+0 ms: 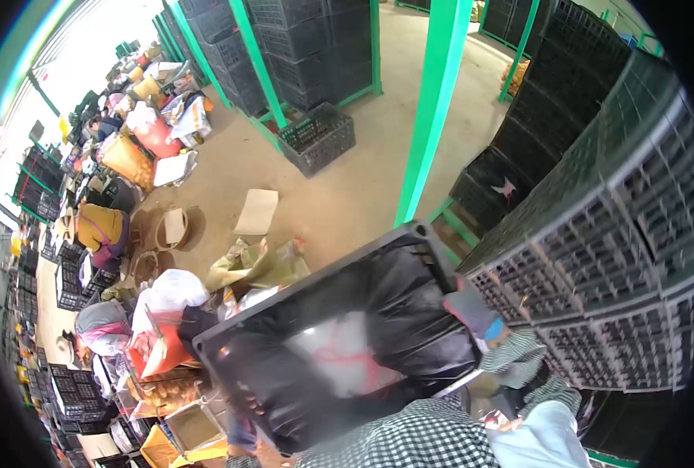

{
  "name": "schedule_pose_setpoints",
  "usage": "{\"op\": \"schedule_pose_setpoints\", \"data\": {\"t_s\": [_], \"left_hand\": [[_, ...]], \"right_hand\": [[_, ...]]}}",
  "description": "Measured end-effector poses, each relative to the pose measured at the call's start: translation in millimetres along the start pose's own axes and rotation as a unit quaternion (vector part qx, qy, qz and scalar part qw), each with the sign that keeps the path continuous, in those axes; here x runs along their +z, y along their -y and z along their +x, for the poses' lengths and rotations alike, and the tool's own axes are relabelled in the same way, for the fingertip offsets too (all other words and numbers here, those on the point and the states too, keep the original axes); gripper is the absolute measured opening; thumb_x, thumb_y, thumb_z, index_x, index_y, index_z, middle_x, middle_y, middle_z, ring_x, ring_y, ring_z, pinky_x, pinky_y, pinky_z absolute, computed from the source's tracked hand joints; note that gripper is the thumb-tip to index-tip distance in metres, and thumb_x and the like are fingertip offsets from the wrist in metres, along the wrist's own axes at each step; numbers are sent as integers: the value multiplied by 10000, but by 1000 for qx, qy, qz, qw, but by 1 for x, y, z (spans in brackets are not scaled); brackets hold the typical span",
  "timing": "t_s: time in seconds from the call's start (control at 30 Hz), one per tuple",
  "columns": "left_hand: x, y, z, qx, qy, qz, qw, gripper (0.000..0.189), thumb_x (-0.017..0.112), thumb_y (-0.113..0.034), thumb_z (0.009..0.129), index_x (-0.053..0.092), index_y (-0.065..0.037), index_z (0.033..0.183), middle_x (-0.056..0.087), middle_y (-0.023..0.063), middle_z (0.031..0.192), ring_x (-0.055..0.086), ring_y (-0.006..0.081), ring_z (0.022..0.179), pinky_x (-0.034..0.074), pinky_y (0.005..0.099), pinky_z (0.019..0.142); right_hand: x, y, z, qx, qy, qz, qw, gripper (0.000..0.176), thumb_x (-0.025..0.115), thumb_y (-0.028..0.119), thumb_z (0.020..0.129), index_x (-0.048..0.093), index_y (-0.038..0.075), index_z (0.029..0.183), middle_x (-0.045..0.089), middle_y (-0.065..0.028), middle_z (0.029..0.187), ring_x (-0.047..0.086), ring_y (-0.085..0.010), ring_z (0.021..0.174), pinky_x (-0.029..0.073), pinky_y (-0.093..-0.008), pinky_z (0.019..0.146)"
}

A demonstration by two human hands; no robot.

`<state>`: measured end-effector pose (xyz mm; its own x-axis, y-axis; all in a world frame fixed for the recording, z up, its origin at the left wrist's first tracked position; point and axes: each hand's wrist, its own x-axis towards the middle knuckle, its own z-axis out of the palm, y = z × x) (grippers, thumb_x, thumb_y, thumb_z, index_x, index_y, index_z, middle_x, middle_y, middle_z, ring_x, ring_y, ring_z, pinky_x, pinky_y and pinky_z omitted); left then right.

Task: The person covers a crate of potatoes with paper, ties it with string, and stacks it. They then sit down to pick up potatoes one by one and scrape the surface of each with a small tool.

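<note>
The black crate point(335, 290) is in front of the checkered clothing point(405, 437), tilted in view, near the stacked crates point(596, 257) on the right. The right hand point(472, 310), gloved, closes over the crate's right end. The left hand point(241, 434) is at the opposite end; its finger position cannot be determined. Support at both ends probably balances the load. The black liner point(425, 300) likely separates the contents from the crate walls; a pale sheet with red marks point(343, 355) shows within. Blur obscures the crate's lower edge. The liner hides any contents beneath. The pale blue cloth point(538, 443) is cut off; its wearer is unclear.
</note>
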<state>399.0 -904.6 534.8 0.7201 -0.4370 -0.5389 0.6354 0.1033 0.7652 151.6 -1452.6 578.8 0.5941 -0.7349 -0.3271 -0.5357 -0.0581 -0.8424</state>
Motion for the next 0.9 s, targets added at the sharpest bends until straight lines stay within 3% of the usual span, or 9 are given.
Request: {"op": "schedule_pose_setpoints", "data": {"t_s": [0.07, 0.13, 0.23, 0.33, 0.43, 0.53, 0.73, 0.83, 0.9], "left_hand": [[-12, 7, 28, -25, 98, -206, 973, 440, 468, -519, 972, 569, -95, 1030, 604, 59, 728, 613, 196, 604, 512, 368, 462], [72, -35, 1, 40, -101, 40, 993, 447, 516, -539, 944, 568, -111, 1060, 610, 46, 770, 617, 180, 639, 520, 359, 461], [99, -42, 18, 17, -142, 23, 989, 447, 512, -539, 946, 569, -111, 1061, 608, 41, 767, 613, 175, 636, 520, 353, 467], [112, -52, 46, 10, -168, 4, 986, 447, 507, -540, 948, 569, -112, 1063, 605, 37, 764, 608, 170, 634, 519, 347, 473], [113, -69, 83, 24, -177, -16, 984, 447, 503, -540, 951, 570, -112, 1064, 603, 33, 761, 604, 165, 632, 519, 341, 479], [111, -100, 128, 39, -175, -24, 984, 448, 498, -540, 953, 570, -113, 1066, 601, 28, 757, 600, 160, 630, 518, 335, 485], [138, -218, 270, 63, -136, 41, 988, 448, 489, -541, 958, 571, -114, 1069, 597, 19, 751, 591, 150, 625, 518, 324, 497], [165, -265, 350, 68, -90, 79, 990, 449, 484, -541, 961, 571, -115, 1071, 595, 15, 748, 587, 145, 623, 517, 318, 503], [188, -282, 402, 69, -62, 91, 992, 449, 481, -541, 963, 572, -115, 1072, 593, 12, 746, 584, 141, 622, 517, 314, 507]], "right_hand": [[-11, -10, 51, -20, -5, -37, 999, 485, 656, 178, 715, 593, -12, 1156, 656, -157, 878, 649, -266, 789, 512, -356, 703], [-4, 54, 82, 17, 52, 11, 998, 431, 643, 193, 715, 615, -22, 1087, 659, -205, 887, 654, -312, 771, 516, -394, 695], [10, 105, 144, -96, 110, -22, 989, 351, 588, 147, 727, 608, -24, 1032, 647, -192, 799, 646, -310, 697, 510, -414, 648], [26, 178, 193, -43, 196, -59, 978, 302, 573, 132, 732, 597, -26, 989, 646, -199, 778, 640, -324, 687, 502, -425, 642], [67, 197, 250, -170, 189, -84, 963, 282, 574, 136, 727, 586, -24, 959, 644, -232, 808, 636, -379, 733, 494, -448, 654], [108, 207, 309, -184, 186, -84, 962, 467, 597, 103, 723, 593, -10, 1176, 625, -93, 734, 577, -150, 658, 472, -305, 613], [105, 234, 385, -113, 133, -27, 984, 501, 583, 100, 713, 574, -5, 1202, 631, -109, 785, 586, -180, 689, 479, -318, 652], [72, 252, 409, -32, 95, -26, 995, 385, 578, 135, 714, 579, -38, 1058, 627, -286, 883, 617, -424, 881, 487, -452, 792], [60, 242, 439, 3, 41, 25, 999, 375, 582, 135, 707, 582, -34, 1042, 625, -270, 845, 622, -402, 846, 488, -446, 771]]}}
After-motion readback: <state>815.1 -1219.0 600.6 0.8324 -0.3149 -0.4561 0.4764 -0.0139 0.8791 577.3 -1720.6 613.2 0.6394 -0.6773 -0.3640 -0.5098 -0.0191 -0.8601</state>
